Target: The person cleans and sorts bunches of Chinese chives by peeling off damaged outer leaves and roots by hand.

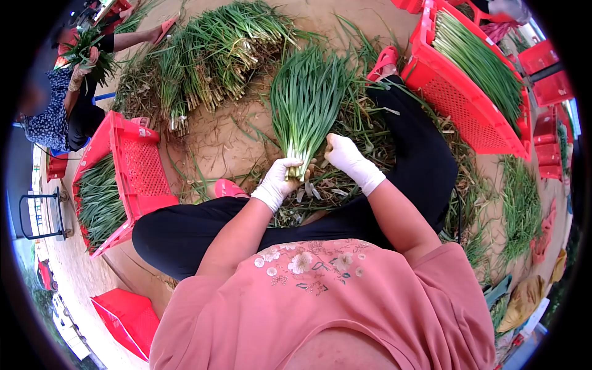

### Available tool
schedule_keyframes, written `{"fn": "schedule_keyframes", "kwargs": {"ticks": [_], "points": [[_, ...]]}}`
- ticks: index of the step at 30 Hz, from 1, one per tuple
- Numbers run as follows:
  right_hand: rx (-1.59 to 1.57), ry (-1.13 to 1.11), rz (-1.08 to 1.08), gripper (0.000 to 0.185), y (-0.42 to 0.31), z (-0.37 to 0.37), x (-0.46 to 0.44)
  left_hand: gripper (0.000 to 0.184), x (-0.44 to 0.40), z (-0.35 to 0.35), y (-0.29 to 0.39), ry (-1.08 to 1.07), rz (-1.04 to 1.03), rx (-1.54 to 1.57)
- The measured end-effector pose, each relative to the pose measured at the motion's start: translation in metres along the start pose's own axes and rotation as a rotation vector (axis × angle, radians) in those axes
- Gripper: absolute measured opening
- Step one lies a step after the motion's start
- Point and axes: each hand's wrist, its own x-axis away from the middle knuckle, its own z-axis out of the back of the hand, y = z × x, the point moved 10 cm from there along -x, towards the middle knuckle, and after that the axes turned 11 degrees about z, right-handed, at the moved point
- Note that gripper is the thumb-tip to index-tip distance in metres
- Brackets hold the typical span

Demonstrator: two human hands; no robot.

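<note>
The left hand, in a white glove, gripped a bundle of long green stalks around its pale stem ends, the leaves fanning away from the body above the ground. The right hand, also gloved, had its fingers curled closed just beside the bundle's right edge; whether it pinched anything could not be told. Good handling here probably meant holding the stem ends level, firmly enough against slipping but without crushing them, and keeping the leaves straight while the right hand worked on single stalks. Loose leaves lay beneath, and a heap of rootier stalks beyond, to the left. Farther out, more greens filled a red crate on the left, and stalks lay along the long walls of a right-hand crate.
</note>
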Motion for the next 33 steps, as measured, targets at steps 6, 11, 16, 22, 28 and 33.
{"fn": "schedule_keyframes", "kwargs": {"ticks": [6, 11, 16, 22, 28, 33], "points": [[0.426, -0.177, -0.401, 0.030, 0.082, 0.035, 0.011, 0.053, -0.002, 0.001, -0.003, -0.029, 0.032, 0.026], [0.082, -0.211, -0.184, 0.036, 0.081, 0.001, 0.007, 0.048, 0.001, -0.002, 0.001, 0.066, -0.053, -0.141], [-0.573, -0.313, -0.381, 0.045, 0.023, -0.021, 0.024, 0.034, 0.023, -0.021, 0.021, 0.346, -0.308, -0.518], [-0.819, -0.263, -0.421, 0.045, 0.005, -0.076, 0.016, 0.024, 0.011, -0.014, 0.012, 0.386, -0.253, -0.582], [-1.089, -0.266, -0.532, 0.017, 0.027, -0.097, 0.018, 0.031, -0.006, 0.017, -0.001, 0.208, 0.000, -0.201], [-1.209, -0.052, -0.525, 0.024, 0.025, -0.074, 0.022, 0.032, -0.011, 0.014, -0.007, 0.106, 0.040, -0.142]]}}
